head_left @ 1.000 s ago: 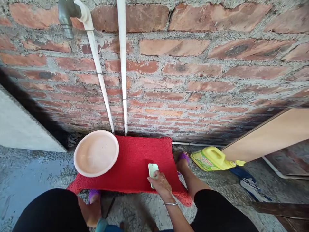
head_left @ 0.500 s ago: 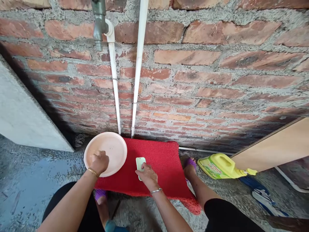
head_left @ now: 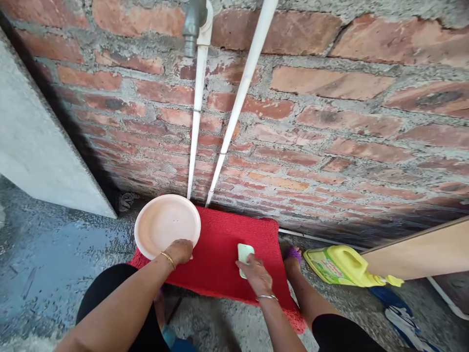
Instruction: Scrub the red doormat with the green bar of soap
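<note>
Two hands [head_left: 181, 251] [head_left: 261, 277], one basin [head_left: 161, 227], one flat green object [head_left: 245, 251]

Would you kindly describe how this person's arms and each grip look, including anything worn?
The left grip has no glove, and a thin gold-coloured bracelet circles the wrist behind it. The right grip is also gloveless, with a narrow silver-coloured bangle at the wrist. No sleeve shows on either forearm.
</note>
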